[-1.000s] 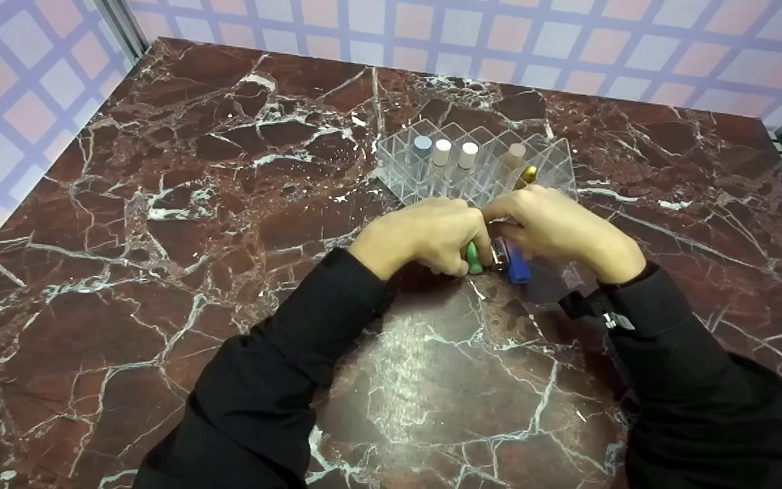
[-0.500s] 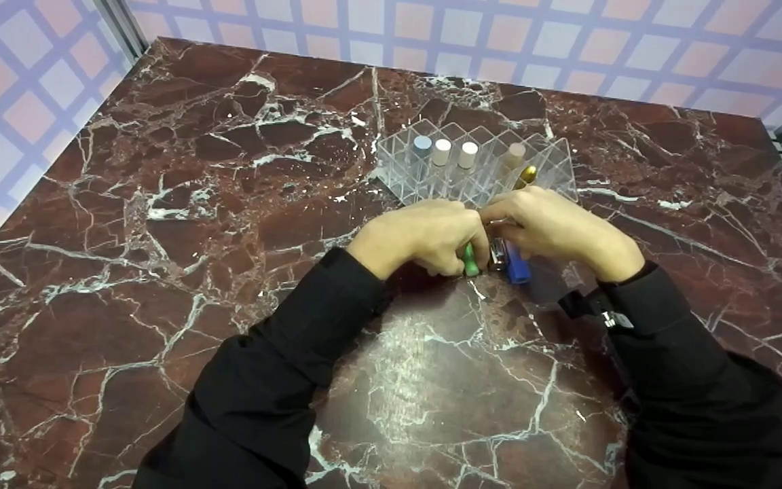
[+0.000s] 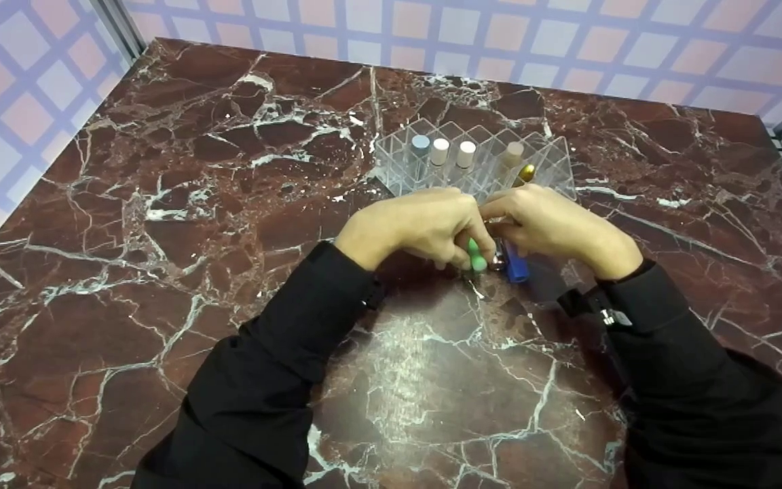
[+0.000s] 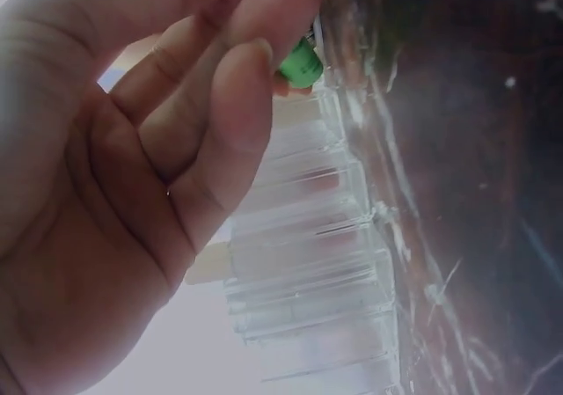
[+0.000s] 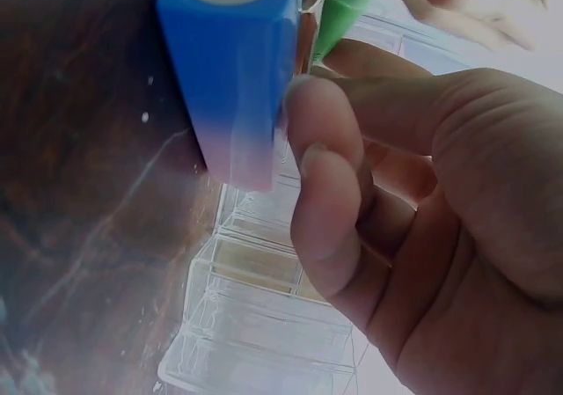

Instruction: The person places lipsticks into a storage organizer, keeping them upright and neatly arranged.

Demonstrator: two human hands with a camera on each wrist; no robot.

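Observation:
My left hand (image 3: pixel 425 224) pinches a small green tapered tube (image 3: pixel 476 257) between thumb and fingers, its rounded end towards me. A metallic tube (image 3: pixel 497 258) stands just right of it, mostly covered by the hands. Beside that is a blue lipstick (image 3: pixel 516 266), a boxy tube with a round white label and a pinkish far end (image 5: pixel 237 69). The right hand (image 3: pixel 540 221) is bent over the tubes, its curled fingertips (image 5: pixel 321 118) right at the blue lipstick's side. I cannot tell whether they grip it. The two hands nearly meet at the fingertips.
Just beyond the hands stands a clear plastic organizer (image 3: pixel 391 163) with diamond-shaped slots. It holds several tubes, among them a blue-grey one (image 3: pixel 420 144), two white-capped ones and a gold one (image 3: pixel 527 173). A patterned wall (image 3: pixel 404 30) borders the marbled table (image 3: pixel 160 305).
The green tube has tilted in my left hand, its near end lifting and shifting slightly right. The left wrist has moved a little left. My right hand and the blue lipstick look almost unmoved.

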